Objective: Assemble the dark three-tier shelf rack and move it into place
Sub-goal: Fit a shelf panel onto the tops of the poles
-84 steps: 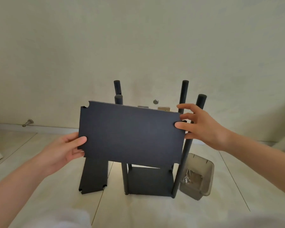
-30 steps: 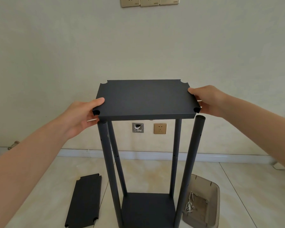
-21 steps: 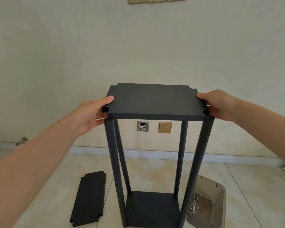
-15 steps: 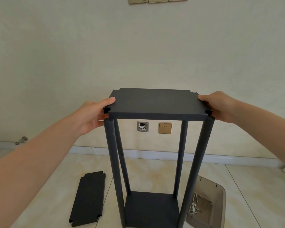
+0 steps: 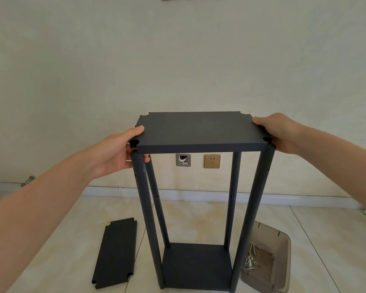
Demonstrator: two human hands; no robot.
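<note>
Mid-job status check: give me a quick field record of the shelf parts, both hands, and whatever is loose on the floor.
Top panel: level, at the tops of the four poles; seated or not, cannot tell
Left hand: grips the panel's left edge, thumb on top
Right hand: grips the panel's right edge
Bottom shelf: between the poles, down at the floor
Spare panel: flat on the floor, left of the poles
Tray: on the floor to the right, screws inside
Middle tier: not yet fitted
</note>
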